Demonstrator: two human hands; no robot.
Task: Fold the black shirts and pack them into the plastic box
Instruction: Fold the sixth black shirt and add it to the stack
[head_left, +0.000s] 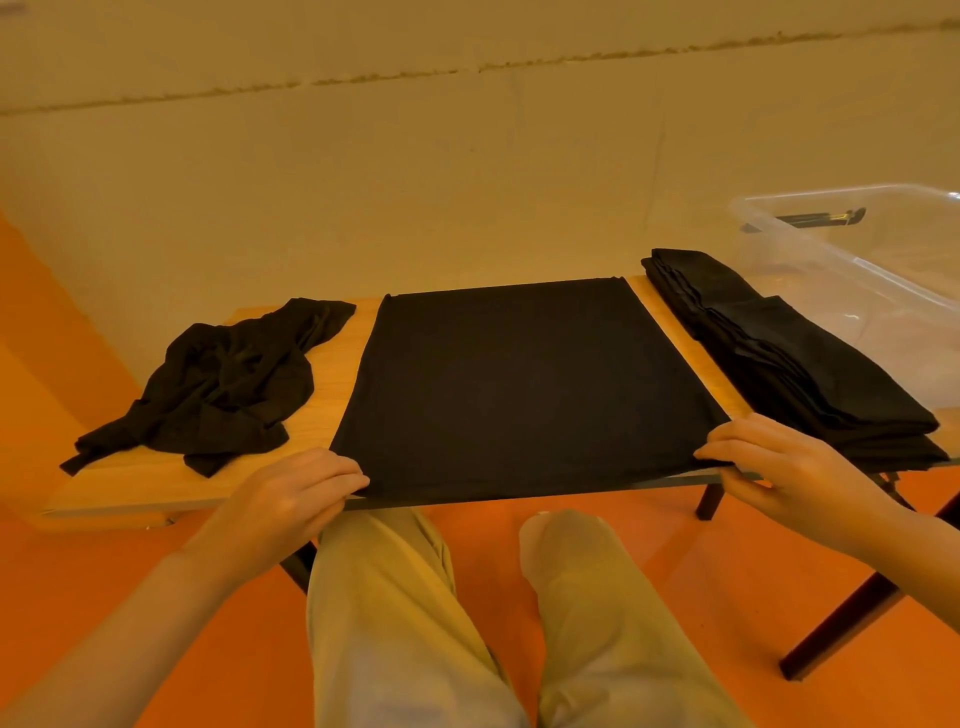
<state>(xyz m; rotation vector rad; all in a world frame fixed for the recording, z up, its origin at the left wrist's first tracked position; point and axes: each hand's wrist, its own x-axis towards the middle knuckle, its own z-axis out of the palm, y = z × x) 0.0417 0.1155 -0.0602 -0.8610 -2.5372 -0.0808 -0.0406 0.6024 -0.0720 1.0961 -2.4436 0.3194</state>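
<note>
A black shirt (519, 384) lies flat as a neat rectangle in the middle of the wooden table (337, 374). My left hand (291, 493) pinches its near left corner at the table's front edge. My right hand (779, 467) pinches its near right corner. A crumpled black shirt (218, 384) lies on the table's left part. To the right sits a stack of folded black shirts (779, 353). Behind that stack stands the clear plastic box (852, 270), with no shirts visible inside.
A small dark object (826, 218) shows through the box's far side. The table backs onto a pale wall. My legs in beige trousers (415, 623) are under the front edge, over an orange floor. Dark table legs (841, 618) slant at the lower right.
</note>
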